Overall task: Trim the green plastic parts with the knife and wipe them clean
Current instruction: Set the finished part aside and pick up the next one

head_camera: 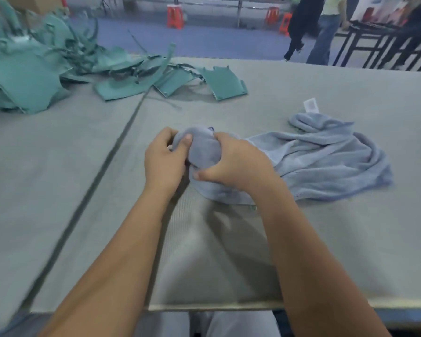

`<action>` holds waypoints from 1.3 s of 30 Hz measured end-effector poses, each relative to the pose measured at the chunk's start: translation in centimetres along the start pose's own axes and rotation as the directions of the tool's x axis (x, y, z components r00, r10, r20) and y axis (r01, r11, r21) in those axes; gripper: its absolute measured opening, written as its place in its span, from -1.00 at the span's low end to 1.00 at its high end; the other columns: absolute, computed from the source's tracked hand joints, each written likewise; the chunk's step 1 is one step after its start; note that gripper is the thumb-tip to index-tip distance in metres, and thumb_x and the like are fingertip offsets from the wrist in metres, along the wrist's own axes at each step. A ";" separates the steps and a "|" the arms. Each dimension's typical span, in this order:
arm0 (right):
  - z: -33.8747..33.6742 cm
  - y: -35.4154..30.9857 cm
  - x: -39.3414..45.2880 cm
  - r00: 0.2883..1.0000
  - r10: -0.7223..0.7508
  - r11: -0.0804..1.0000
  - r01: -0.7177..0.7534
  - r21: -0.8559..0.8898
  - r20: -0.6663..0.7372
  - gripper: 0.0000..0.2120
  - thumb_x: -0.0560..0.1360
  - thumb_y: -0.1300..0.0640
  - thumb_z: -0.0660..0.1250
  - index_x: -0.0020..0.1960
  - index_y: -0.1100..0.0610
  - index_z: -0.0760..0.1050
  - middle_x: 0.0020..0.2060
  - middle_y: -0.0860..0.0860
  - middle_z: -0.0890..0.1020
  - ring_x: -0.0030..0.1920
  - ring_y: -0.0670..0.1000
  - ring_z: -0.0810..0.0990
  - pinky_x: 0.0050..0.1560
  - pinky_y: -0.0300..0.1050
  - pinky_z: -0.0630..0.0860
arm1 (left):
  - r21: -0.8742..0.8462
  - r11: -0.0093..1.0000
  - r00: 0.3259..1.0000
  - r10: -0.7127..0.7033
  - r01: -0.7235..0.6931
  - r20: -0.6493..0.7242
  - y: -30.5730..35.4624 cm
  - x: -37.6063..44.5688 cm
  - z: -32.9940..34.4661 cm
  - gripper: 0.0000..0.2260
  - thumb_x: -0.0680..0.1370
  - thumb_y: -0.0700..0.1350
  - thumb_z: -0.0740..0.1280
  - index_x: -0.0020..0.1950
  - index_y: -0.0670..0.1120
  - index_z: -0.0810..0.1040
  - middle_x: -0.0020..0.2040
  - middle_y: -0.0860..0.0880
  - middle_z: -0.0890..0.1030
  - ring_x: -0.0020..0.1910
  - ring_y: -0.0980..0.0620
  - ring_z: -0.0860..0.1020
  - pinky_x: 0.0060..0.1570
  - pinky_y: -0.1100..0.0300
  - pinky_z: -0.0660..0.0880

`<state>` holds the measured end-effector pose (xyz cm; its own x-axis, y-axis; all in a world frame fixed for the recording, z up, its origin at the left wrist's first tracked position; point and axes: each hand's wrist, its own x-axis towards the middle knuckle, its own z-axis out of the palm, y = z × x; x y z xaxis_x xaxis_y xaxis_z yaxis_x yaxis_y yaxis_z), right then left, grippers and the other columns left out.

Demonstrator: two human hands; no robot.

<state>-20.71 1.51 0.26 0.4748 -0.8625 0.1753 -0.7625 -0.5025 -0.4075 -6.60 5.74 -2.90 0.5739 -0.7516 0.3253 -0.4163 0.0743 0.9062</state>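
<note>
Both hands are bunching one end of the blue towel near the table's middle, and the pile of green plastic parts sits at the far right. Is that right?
Not quite. The head view shows the green plastic parts piled at the far left, not the right. The left hand and right hand do grip one end of the blue towel.

One blue towel (326,161), two hands, three red stools, one heap of green parts (34,69).

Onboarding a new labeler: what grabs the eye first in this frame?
At centre, the left hand and right hand both grip a bunched blue towel that trails off to the right on the grey table. At far left sits a pile of green plastic parts.
</note>
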 end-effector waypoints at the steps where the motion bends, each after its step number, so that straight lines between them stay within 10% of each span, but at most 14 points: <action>1: 0.0 0.0 0.1 0.999 0.023 0.997 -0.020 -0.077 0.029 -0.48 0.36 -0.23 0.35 0.22 0.03 0.41 0.05 0.00 0.54 0.06 0.09 0.54 -0.08 -0.10 0.29 | -0.191 0.981 0.999 -0.012 0.018 0.035 0.4 -0.1 0.0 -0.85 0.59 -0.09 0.33 -0.12 -0.15 0.52 -0.19 -0.13 0.61 -0.15 -0.09 0.58 -0.07 -0.04 0.57; 4: -1.6 0.3 0.6 0.992 0.099 0.983 -0.110 -0.145 -0.080 -0.91 0.47 0.07 0.25 -0.05 0.04 0.42 -0.05 0.06 0.58 0.04 0.17 0.55 -0.14 -0.09 0.30 | -0.460 0.886 0.988 0.021 0.053 0.156 0.9 -0.2 0.1 -0.92 0.62 -0.16 0.29 0.03 -0.02 0.56 -0.09 0.04 0.66 -0.03 0.06 0.63 0.03 0.08 0.61; 9: -6.2 3.9 1.4 0.829 0.211 0.976 -0.206 0.068 -0.517 -0.70 0.47 0.18 0.16 0.20 0.11 0.35 -0.18 0.04 0.51 -0.06 0.20 0.53 -0.20 -0.02 0.32 | -0.381 0.895 0.965 -0.164 0.233 0.203 0.1 0.0 0.5 -0.88 0.61 -0.08 0.25 0.08 0.11 0.53 0.05 0.01 0.65 0.11 0.05 0.59 -0.13 0.28 0.53; 13: -7.3 5.8 1.0 0.868 0.312 0.916 -0.383 -0.121 -0.387 -0.30 0.51 0.04 0.30 0.53 0.15 0.04 0.24 0.22 0.45 0.22 0.27 0.44 0.15 0.11 0.39 | -0.356 0.898 0.960 -0.201 0.260 0.194 -0.3 0.2 0.8 -0.86 0.58 -0.14 0.24 0.01 0.07 0.55 -0.08 0.02 0.68 -0.03 0.09 0.60 -0.22 0.36 0.52; 16: -6.7 4.9 -0.2 0.945 0.224 0.937 -0.276 -0.214 -0.239 -0.77 0.48 0.02 0.31 0.05 0.15 0.50 -0.10 0.13 0.56 -0.07 0.13 0.54 -0.14 -0.04 0.44 | -0.321 0.912 0.959 -0.198 0.257 0.203 -0.7 0.4 0.9 -0.83 0.57 -0.18 0.23 -0.07 0.05 0.57 -0.13 0.01 0.69 -0.13 0.12 0.58 -0.25 0.37 0.49; 18: -6.0 4.0 -1.1 0.950 0.285 0.947 -0.259 -0.191 0.124 -0.77 0.40 -0.01 0.40 -0.21 0.16 0.50 -0.34 0.05 0.50 -0.30 0.01 0.52 -0.32 -0.15 0.39 | -0.301 0.920 0.958 -0.189 0.249 0.214 -1.0 0.5 1.0 -0.80 0.58 -0.21 0.22 -0.11 0.01 0.58 -0.17 0.01 0.68 -0.18 0.13 0.56 -0.21 0.34 0.47; 21: -4.8 2.9 -2.0 0.831 0.342 0.910 -0.177 -0.374 0.439 -0.66 0.30 -0.10 0.53 -0.21 0.11 0.49 -0.31 0.00 0.59 -0.13 0.05 0.61 -0.07 -0.08 0.55 | -0.296 0.928 0.961 -0.166 0.228 0.220 -1.3 0.5 0.9 -0.78 0.59 -0.24 0.20 -0.13 -0.02 0.59 -0.22 0.02 0.67 -0.26 0.20 0.55 -0.22 0.39 0.46; 30: -4.7 2.3 -1.7 0.833 0.185 0.972 -0.076 -0.223 0.522 -0.79 0.36 0.22 0.42 -0.36 0.09 0.43 -0.50 -0.07 0.50 -0.38 -0.02 0.45 -0.36 -0.21 0.37 | -0.249 0.947 0.961 -0.147 0.206 0.234 -1.7 0.2 0.7 -0.75 0.56 -0.23 0.21 -0.16 0.02 0.61 -0.27 0.07 0.68 -0.26 0.20 0.57 -0.21 0.38 0.49; 36: -3.9 2.7 3.4 0.983 0.118 0.914 -0.164 0.371 0.143 -0.89 0.54 0.18 0.30 -0.14 0.11 0.39 -0.28 0.00 0.66 -0.22 0.01 0.63 -0.24 -0.16 0.53 | -0.081 0.979 0.958 -0.165 0.188 0.234 -1.3 3.1 1.0 -0.76 0.54 -0.21 0.20 -0.16 0.06 0.60 -0.16 0.08 0.66 -0.16 0.07 0.56 -0.09 0.10 0.51; 39: -2.0 3.5 7.6 0.974 0.227 0.909 -0.215 0.356 0.007 -0.96 0.57 0.15 0.23 -0.06 0.11 0.39 -0.22 0.06 0.63 -0.22 0.04 0.57 -0.31 -0.20 0.47 | 0.086 0.992 0.968 -0.106 0.088 0.228 -1.8 6.2 0.5 -0.76 0.53 -0.19 0.18 -0.04 0.09 0.58 0.03 0.09 0.64 -0.09 0.07 0.53 -0.03 0.16 0.46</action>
<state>-20.64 -6.97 1.96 0.2923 -0.9537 0.0716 -0.6388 -0.2504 -0.7274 -2.65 0.60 -2.67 0.4382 -0.8850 0.1575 -0.4236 -0.0488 0.9045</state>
